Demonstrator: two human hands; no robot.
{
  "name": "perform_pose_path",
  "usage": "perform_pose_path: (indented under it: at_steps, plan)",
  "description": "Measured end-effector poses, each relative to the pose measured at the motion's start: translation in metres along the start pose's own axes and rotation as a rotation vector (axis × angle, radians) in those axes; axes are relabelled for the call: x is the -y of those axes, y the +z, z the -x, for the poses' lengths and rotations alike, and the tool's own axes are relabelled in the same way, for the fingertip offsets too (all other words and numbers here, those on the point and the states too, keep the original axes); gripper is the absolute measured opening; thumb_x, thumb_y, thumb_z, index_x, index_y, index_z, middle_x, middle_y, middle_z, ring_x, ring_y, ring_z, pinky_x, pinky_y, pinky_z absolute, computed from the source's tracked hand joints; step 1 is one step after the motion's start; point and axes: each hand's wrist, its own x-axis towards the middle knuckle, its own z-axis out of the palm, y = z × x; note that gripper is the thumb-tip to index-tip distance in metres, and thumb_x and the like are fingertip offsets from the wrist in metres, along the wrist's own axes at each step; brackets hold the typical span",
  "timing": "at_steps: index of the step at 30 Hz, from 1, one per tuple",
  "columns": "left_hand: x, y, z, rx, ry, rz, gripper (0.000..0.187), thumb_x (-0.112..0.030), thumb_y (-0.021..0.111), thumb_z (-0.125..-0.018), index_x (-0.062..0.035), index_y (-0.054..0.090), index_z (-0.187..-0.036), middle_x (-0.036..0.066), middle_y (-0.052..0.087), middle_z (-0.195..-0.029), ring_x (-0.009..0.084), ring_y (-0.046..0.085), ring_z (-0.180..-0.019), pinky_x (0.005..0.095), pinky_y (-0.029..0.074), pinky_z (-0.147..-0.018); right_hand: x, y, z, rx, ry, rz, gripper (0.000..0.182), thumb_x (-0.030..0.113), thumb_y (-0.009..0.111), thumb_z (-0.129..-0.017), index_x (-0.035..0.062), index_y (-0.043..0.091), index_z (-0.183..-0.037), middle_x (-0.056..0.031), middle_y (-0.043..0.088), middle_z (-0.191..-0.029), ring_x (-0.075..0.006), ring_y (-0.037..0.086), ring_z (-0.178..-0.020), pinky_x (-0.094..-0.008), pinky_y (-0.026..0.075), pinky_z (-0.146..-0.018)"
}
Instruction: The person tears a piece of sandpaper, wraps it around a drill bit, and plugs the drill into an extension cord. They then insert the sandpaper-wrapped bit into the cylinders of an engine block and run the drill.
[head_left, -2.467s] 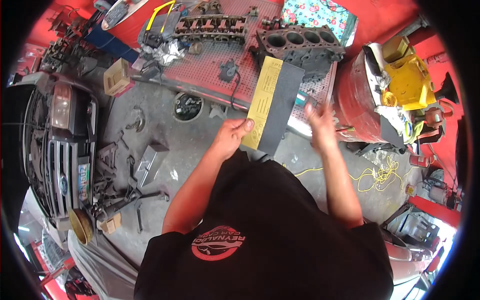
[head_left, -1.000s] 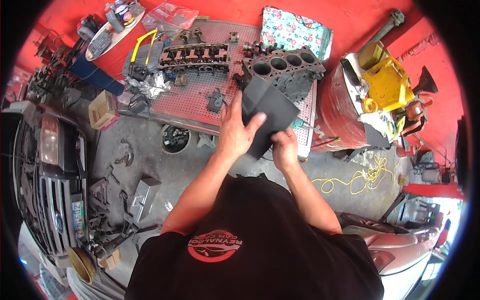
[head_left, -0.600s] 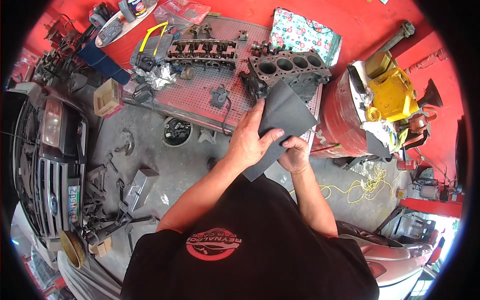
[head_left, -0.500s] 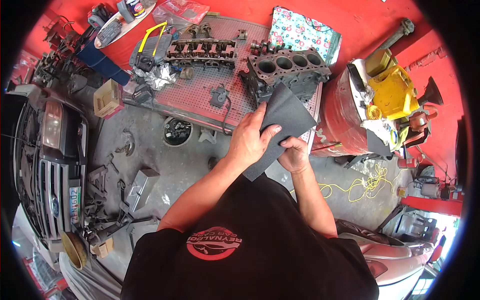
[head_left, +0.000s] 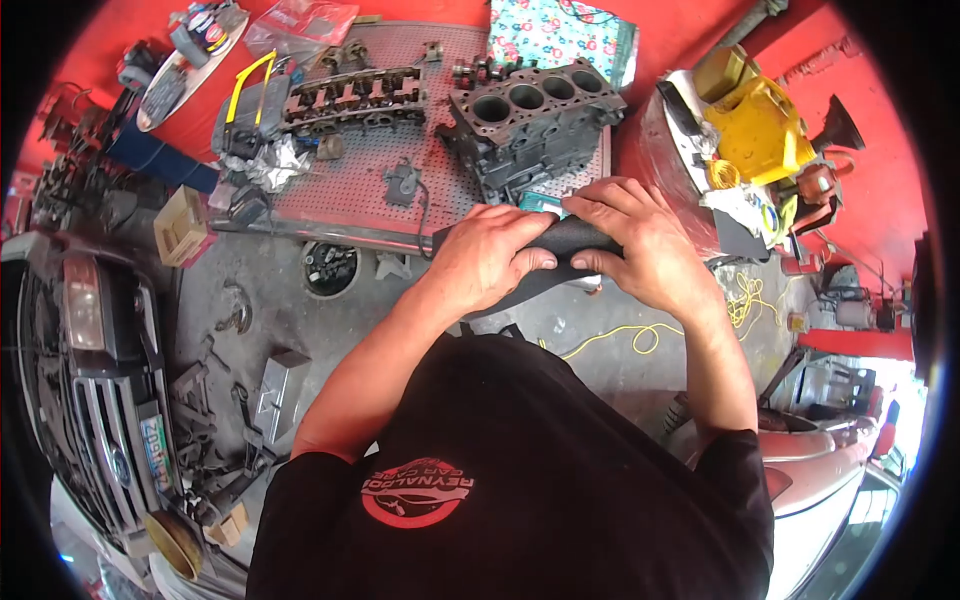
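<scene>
A dark, grainy sheet of sandpaper [head_left: 572,239] is held between my two hands in front of the bench, bent over along its width. My left hand [head_left: 488,253] grips its left part, thumb on the near side. On the right part, my right hand [head_left: 645,240] pinches it with the thumb below and the fingers over the top. Both thumbs point toward each other near the middle. Just beyond the hands stands an engine block [head_left: 535,140] with a row of round cylinder bores. A small teal and white item [head_left: 540,202] shows partly behind my fingers.
The perforated workbench [head_left: 350,165] bears a cylinder head [head_left: 355,102], a yellow hacksaw [head_left: 240,92] and crumpled foil. A drum at right carries a yellow container [head_left: 765,130]. Beneath the bench sits a bucket of parts [head_left: 331,268]. Yellow cord [head_left: 640,340] lies on the floor; vehicles flank both sides.
The sandpaper has gone from a flat, slanted sheet to one bent over between my hands. My right hand has moved up and right over its far edge. The view has shifted slightly.
</scene>
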Motion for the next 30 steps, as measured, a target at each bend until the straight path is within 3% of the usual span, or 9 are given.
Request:
perform_pose_path:
  at_steps: [2,3,5,9,15,18,22,27,30]
  plan:
    - [-0.005,-0.007,-0.005,0.004,0.033,-0.007,0.054,-0.033,0.076,-0.086,-0.0035,0.063,-0.129,0.015,0.069,-0.119,0.0354,0.061,-0.116,0.0459,0.045,-0.102,0.0,-0.008,0.0,0.065,0.067,-0.018,0.05,0.021,0.083,-0.076,0.0069,0.068,-0.122,-0.0105,0.067,-0.12,-0.032,0.06,-0.119,-0.0442,0.045,-0.104]
    - [-0.01,-0.01,-0.006,-0.081,0.038,-0.043,0.054,-0.033,0.077,-0.085,-0.0035,0.064,-0.128,0.015,0.068,-0.121,0.0351,0.06,-0.117,0.0462,0.044,-0.104,-0.001,-0.003,0.002,-0.041,0.064,-0.035,0.046,0.018,0.084,-0.074,0.0058,0.07,-0.115,-0.009,0.069,-0.111,-0.0303,0.064,-0.11,-0.0428,0.047,-0.099]
    - [-0.021,-0.013,-0.005,-0.25,0.043,-0.118,0.055,-0.033,0.078,-0.083,-0.0034,0.064,-0.128,0.014,0.067,-0.124,0.0346,0.059,-0.121,0.0468,0.043,-0.106,-0.011,0.009,0.008,-0.116,0.103,-0.095,0.044,0.019,0.083,-0.075,0.0081,0.07,-0.116,-0.0076,0.069,-0.113,-0.0293,0.063,-0.11,-0.0431,0.047,-0.096]
    - [0.001,-0.007,0.004,-0.174,0.103,-0.209,0.055,-0.036,0.078,-0.081,-0.0045,0.065,-0.124,0.013,0.067,-0.127,0.0322,0.057,-0.126,0.0461,0.041,-0.108,-0.013,0.018,0.016,-0.116,0.19,-0.166,0.042,0.018,0.084,-0.074,0.0098,0.072,-0.114,-0.0055,0.069,-0.115,-0.0287,0.063,-0.11,-0.0428,0.047,-0.096]
    - [0.002,-0.001,0.002,0.001,0.039,-0.188,0.053,-0.04,0.074,-0.085,-0.0053,0.065,-0.125,0.011,0.068,-0.125,0.0308,0.056,-0.128,0.047,0.036,-0.112,-0.002,0.017,0.008,-0.252,-0.085,0.149,0.034,0.022,0.082,-0.077,0.0108,0.075,-0.108,-0.0021,0.073,-0.112,-0.0242,0.063,-0.115,-0.0458,0.045,-0.103]
    - [-0.005,-0.008,0.002,-0.071,0.122,-0.327,0.054,-0.041,0.072,-0.086,-0.0058,0.065,-0.127,0.011,0.067,-0.127,0.0289,0.055,-0.129,0.0485,0.031,-0.115,-0.018,0.021,0.01,-0.18,-0.138,0.205,0.032,0.025,0.08,-0.079,0.0122,0.076,-0.108,-0.0011,0.075,-0.108,-0.0215,0.063,-0.117,-0.048,0.042,-0.106]
    - [0.0,-0.011,0.008,-0.08,0.067,-0.391,0.055,-0.041,0.071,-0.088,-0.0052,0.063,-0.128,0.011,0.066,-0.129,0.0268,0.053,-0.131,0.0494,0.029,-0.116,-0.034,0.026,0.02,-0.058,0.017,-0.001,0.033,0.026,0.079,-0.079,0.0127,0.076,-0.109,-0.0002,0.075,-0.107,-0.0188,0.065,-0.113,-0.0471,0.041,-0.107]
    - [-0.002,-0.013,0.004,0.23,-0.067,-0.201,0.053,-0.038,0.071,-0.089,-0.0043,0.062,-0.129,0.01,0.065,-0.129,0.0263,0.052,-0.132,0.0486,0.029,-0.116,-0.007,0.025,0.003,-0.154,-0.157,0.2,0.033,0.022,0.078,-0.077,0.0123,0.076,-0.108,0.0007,0.075,-0.102,-0.0183,0.068,-0.103,-0.044,0.044,-0.103]
    - [-0.001,-0.012,0.003,0.16,0.057,-0.344,0.051,-0.034,0.072,-0.089,-0.0065,0.062,-0.13,0.009,0.066,-0.127,0.0267,0.056,-0.127,0.0499,0.03,-0.116,-0.013,0.031,0.007,0.033,-0.125,0.201,0.028,0.012,0.07,-0.079,0.0128,0.076,-0.106,0.0004,0.076,-0.1,-0.0185,0.07,-0.097,-0.0396,0.05,-0.092]
